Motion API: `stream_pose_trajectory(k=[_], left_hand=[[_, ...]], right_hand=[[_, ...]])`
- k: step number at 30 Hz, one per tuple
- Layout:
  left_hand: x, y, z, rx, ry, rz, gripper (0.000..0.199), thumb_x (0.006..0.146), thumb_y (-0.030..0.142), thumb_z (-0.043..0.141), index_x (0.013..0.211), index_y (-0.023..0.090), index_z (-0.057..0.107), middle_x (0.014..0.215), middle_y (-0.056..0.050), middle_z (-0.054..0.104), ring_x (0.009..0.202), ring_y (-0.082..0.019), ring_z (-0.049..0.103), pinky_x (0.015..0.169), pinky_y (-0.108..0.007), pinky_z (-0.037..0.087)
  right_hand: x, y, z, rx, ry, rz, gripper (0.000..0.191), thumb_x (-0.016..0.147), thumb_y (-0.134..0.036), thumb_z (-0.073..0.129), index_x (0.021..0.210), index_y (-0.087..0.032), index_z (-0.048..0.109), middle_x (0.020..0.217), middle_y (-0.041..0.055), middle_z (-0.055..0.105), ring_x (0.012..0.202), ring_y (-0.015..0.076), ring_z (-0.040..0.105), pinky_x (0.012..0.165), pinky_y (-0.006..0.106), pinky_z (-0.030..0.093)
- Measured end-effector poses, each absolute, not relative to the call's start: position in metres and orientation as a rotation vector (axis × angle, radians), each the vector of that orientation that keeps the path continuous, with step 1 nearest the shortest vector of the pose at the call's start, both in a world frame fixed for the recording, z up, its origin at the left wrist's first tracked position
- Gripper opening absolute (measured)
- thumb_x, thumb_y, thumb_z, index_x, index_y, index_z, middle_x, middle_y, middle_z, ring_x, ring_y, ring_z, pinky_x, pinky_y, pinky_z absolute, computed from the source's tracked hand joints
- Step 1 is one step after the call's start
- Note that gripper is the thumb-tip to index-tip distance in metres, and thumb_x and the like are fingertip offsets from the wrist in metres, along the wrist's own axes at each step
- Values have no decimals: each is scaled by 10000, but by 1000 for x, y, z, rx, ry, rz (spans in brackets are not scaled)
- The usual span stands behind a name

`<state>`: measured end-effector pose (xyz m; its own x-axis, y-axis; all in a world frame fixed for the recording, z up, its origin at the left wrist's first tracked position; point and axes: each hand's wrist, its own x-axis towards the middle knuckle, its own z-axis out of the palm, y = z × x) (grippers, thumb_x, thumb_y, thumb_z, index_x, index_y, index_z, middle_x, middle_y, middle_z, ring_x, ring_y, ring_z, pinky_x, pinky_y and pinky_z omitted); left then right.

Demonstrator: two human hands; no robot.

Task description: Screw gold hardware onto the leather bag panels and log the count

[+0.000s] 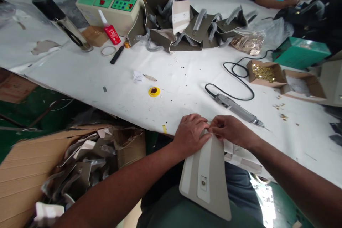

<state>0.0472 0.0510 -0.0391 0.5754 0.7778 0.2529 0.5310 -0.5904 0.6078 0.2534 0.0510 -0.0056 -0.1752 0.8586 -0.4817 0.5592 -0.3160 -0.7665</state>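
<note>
A long grey-beige panel with white strips and a small metal fitting near its lower end lies over my lap, its top at the table's edge. My left hand rests on the panel's upper left part, fingers bent round its top edge. With its fingers pinched together at the panel's top edge, my right hand meets my left fingertips. Whatever small thing may be between the right fingertips is hidden. A grey electric screwdriver lies on the table just beyond my right hand.
Small boxes, one with brass-coloured parts, stand at right. A yellow ring and red bottle are on the white table. Lower left is a carton of panels. Another person's arm shows at the back.
</note>
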Motion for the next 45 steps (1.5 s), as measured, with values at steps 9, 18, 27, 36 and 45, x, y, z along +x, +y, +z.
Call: stream_pose_trajectory(k=[9, 18, 27, 36, 45], left_hand=[[48, 50, -39, 2347, 1047, 710, 206, 882, 316, 758, 1059, 233, 693, 1222, -28, 734, 1249, -276, 558, 1041, -473, 424], [49, 49, -43, 2337, 1075, 757, 189, 853, 296, 785, 1019, 242, 713, 1206, -16, 742, 1220, -264, 583, 1025, -456, 444], [51, 48, -47, 2330, 1094, 781, 187, 839, 296, 796, 1001, 237, 725, 1203, -19, 746, 1216, -257, 594, 1023, -454, 450], [52, 49, -46, 2330, 1076, 790, 180, 848, 289, 794, 1007, 238, 727, 1197, -13, 750, 1211, -251, 600, 1017, -443, 450], [50, 49, -44, 2353, 1061, 756, 204, 863, 319, 788, 1040, 246, 718, 1212, -13, 739, 1227, -254, 592, 1017, -438, 449]], right_hand=[[253, 37, -7, -1786, -1634, 1364, 213, 813, -423, 689, 757, -218, 695, 588, -33, 624, 583, 149, 558, 562, 263, 397], [271, 33, 2, -1813, -1785, 829, 320, 925, -496, 597, 860, -229, 761, 806, 32, 745, 718, 201, 670, 661, 309, 497], [341, 58, -30, -2159, -1976, 17, 480, 917, -561, 605, 1250, -231, 708, 1177, 123, 727, 1049, 353, 665, 808, 435, 509], [290, 37, 11, -1188, -988, 1195, 346, 899, -532, 626, 1038, -220, 680, 953, 61, 702, 832, 243, 691, 680, 355, 574], [212, 41, 22, -914, -878, 1037, 341, 831, -382, 839, 710, -207, 572, 616, -46, 520, 535, 122, 543, 492, 253, 531]])
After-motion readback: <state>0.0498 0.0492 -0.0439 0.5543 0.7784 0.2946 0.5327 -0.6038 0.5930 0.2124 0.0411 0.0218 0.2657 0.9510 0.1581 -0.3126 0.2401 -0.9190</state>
